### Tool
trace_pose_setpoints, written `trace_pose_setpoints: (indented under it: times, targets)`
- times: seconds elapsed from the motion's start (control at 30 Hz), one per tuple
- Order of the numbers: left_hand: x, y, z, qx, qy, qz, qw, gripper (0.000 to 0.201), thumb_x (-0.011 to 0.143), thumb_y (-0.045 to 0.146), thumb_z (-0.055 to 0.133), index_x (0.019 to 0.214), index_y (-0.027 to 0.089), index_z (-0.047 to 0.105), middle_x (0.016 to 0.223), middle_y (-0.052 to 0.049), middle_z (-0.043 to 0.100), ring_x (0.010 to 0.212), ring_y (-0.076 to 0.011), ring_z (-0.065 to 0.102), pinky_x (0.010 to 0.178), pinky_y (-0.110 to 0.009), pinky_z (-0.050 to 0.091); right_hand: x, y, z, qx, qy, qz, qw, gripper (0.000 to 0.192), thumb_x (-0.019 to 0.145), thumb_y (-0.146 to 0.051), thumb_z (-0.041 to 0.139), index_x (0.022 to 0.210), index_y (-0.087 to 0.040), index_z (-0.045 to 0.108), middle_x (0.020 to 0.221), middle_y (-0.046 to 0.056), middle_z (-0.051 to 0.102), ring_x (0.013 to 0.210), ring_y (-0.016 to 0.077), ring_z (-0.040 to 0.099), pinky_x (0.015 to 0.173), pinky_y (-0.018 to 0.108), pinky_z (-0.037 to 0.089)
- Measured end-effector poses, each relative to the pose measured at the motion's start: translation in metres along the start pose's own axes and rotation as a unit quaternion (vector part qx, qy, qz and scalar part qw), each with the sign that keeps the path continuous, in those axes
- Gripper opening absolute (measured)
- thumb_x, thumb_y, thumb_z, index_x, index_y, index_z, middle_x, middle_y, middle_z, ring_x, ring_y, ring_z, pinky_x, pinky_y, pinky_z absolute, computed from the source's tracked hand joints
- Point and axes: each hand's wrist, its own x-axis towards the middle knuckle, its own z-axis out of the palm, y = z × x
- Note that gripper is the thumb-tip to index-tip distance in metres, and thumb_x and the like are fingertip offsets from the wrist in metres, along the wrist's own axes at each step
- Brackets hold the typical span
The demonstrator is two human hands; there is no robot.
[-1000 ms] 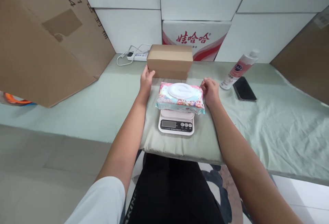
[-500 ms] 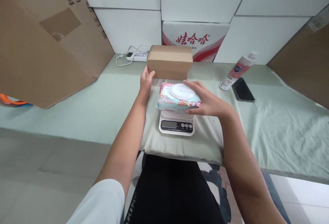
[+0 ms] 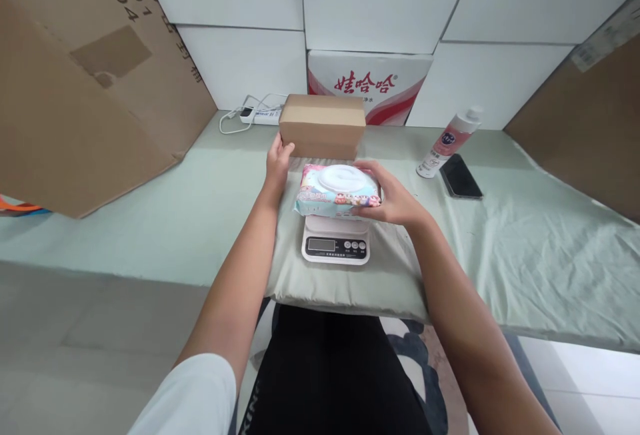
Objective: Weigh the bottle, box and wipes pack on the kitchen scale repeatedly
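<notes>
A pack of wet wipes [image 3: 315,196] with a white oval lid is over the white kitchen scale [image 3: 309,256], covering its weighing plate; whether the pack rests on the plate I cannot tell. My right hand [image 3: 393,196] clasps the pack's right end, thumb at the near side and fingers across the top. The scale's display and several round buttons face me, and no reading shows. Behind the pack stands a brown cardboard box [image 3: 323,136]. My left hand [image 3: 278,163] grips its lower left edge, thumb toward the front; its other fingers are partly hidden.
At right, a pink and white bottle [image 3: 450,142] leans beside a dark phone [image 3: 461,176]. A power strip [image 3: 265,116] with white cable lies behind the box. Large cardboard sheets [image 3: 100,108] flank the green cloth-covered surface [image 3: 150,222]. White boxes [image 3: 240,62] line the back.
The whole view has shifted slightly, so everything sits a little further left. Both hands keep nearly the same places on the wipes and the box.
</notes>
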Motion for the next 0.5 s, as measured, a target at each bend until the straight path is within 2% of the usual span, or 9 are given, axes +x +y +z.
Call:
trace_pose_setpoints:
  times: [0.17, 0.33, 0.43, 0.5]
  targets:
    - [0.003, -0.010, -0.003, -0.008, -0.002, -0.002, 1.000, 0.063, 0.094, 0.059, 0.067, 0.149, 0.028, 0.060, 0.160, -0.008, 0.060, 0.160, -0.0322, 0.043, 0.133, -0.048, 0.033, 0.004, -0.001, 0.006, 0.058, 0.065, 0.063, 0.994, 0.072, 0.063, -0.043, 0.088, 0.128, -0.022, 0.066, 0.129, 0.010, 0.070, 0.121, 0.0365, 0.064, 0.106, 0.050, 0.050]
    - [0.008, -0.016, -0.006, -0.008, 0.002, -0.012, 1.000, 0.066, 0.093, 0.059, 0.067, 0.150, 0.028, 0.060, 0.160, -0.008, 0.060, 0.161, -0.0302, 0.041, 0.134, -0.046, 0.031, 0.007, 0.008, 0.006, 0.206, 0.110, 0.157, 0.960, 0.057, 0.064, -0.044, 0.085, 0.116, -0.025, 0.071, 0.110, 0.003, 0.074, 0.105, 0.0296, 0.069, 0.093, 0.042, 0.056]
    - [0.011, -0.021, -0.009, -0.015, 0.006, -0.018, 1.000, 0.067, 0.090, 0.060, 0.069, 0.147, 0.026, 0.063, 0.159, -0.009, 0.061, 0.157, -0.0314, 0.046, 0.132, -0.046, 0.034, 0.007, 0.016, 0.004, 0.301, 0.138, 0.168, 0.928, 0.054, 0.068, -0.054, 0.080, 0.112, -0.024, 0.072, 0.100, 0.004, 0.077, 0.095, 0.0304, 0.073, 0.087, 0.045, 0.060]
    - [0.014, -0.026, -0.011, -0.016, 0.013, -0.026, 0.999, 0.068, 0.088, 0.060, 0.070, 0.146, 0.026, 0.064, 0.159, -0.009, 0.061, 0.157, -0.0317, 0.047, 0.132, -0.047, 0.033, 0.007, 0.022, 0.001, 0.329, 0.165, 0.145, 0.918, 0.061, 0.071, -0.064, 0.074, 0.118, -0.024, 0.071, 0.103, 0.007, 0.079, 0.098, 0.0340, 0.076, 0.088, 0.050, 0.062]
